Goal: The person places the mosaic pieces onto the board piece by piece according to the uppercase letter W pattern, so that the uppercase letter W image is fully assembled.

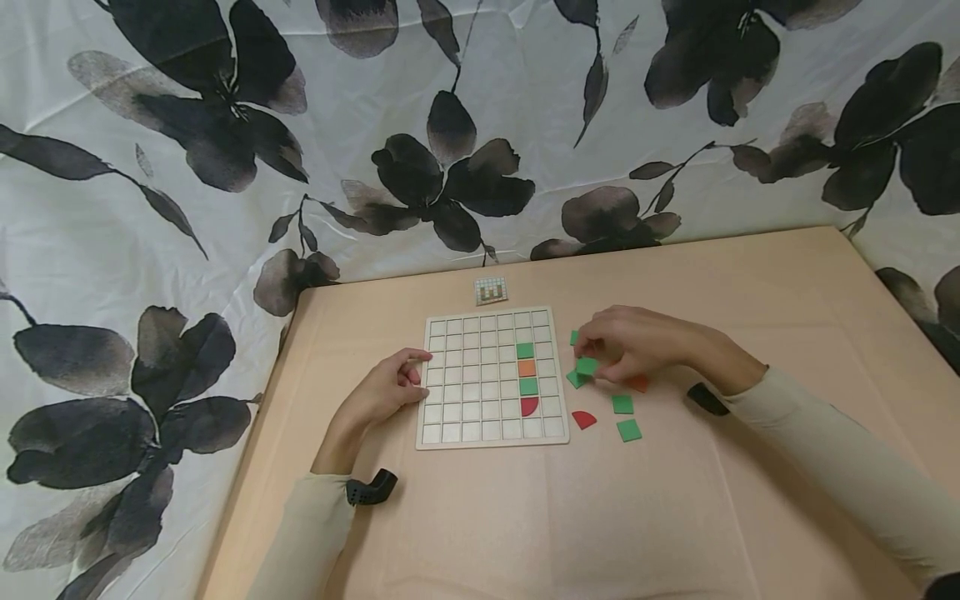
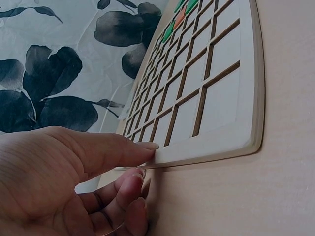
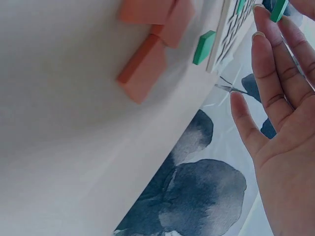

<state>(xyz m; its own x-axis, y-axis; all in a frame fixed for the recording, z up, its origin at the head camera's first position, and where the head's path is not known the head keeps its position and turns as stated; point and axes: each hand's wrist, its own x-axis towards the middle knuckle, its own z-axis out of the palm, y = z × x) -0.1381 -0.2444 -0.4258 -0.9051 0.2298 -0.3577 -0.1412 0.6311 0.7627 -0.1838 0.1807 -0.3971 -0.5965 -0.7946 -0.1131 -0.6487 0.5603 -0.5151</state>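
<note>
A white grid board (image 1: pixel 491 445) lies flat on the table. One column on its right side holds a green tile (image 1: pixel 524 350), an orange tile (image 1: pixel 527 367), another green tile (image 1: pixel 528 387) and a red quarter-round tile (image 1: pixel 529 407). My left hand (image 1: pixel 378 387) touches the board's left edge; in the left wrist view its thumb (image 2: pixel 130 152) rests on the rim and the other fingers bend loosely beside it. Right of the board, my right hand (image 1: pixel 637 337) pinches a green square tile (image 1: pixel 587 366) above other loose tiles. In the right wrist view that tile (image 3: pixel 279 10) shows only partly.
Loose green squares (image 1: pixel 629 430), a red quarter-round piece (image 1: pixel 584 419) and orange tiles (image 3: pixel 142 69) lie right of the board, some partly hidden under the right hand. A small pattern card (image 1: pixel 491 290) lies behind the board. A flowered cloth (image 1: pixel 337 100) hangs behind the table.
</note>
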